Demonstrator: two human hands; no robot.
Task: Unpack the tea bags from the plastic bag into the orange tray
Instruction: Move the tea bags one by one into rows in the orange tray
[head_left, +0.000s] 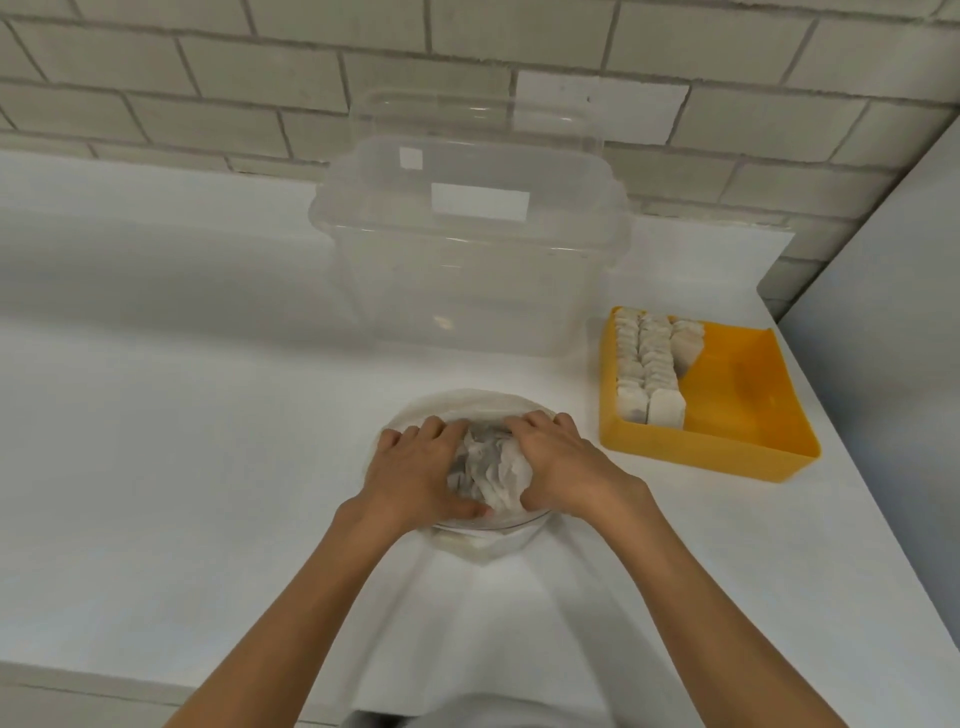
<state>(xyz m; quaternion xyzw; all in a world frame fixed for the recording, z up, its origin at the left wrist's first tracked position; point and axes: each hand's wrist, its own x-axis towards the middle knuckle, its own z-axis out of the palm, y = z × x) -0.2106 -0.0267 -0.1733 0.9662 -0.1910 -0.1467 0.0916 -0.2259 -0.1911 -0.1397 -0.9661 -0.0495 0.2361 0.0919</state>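
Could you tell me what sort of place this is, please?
Probably a kitchen or pantry counter: a white worktop against a tiled wall, a clear storage tub, and tea bags filed in an orange tray.

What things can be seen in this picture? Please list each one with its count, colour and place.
plastic bag: one, clear, front middle of the counter, open
loose tea bags: a bunch, white-grey, inside the plastic bag
orange tray: one, orange, on the right of the counter
packed tea bags: three rows, off-white, left part of the orange tray
container: one, clear, behind the plastic bag
counter: one, white, under everything
tiled wall: one, pale grey, at the back
left grip: one, bare hand, holds the bunch from the left
right grip: one, bare hand, holds the bunch from the right
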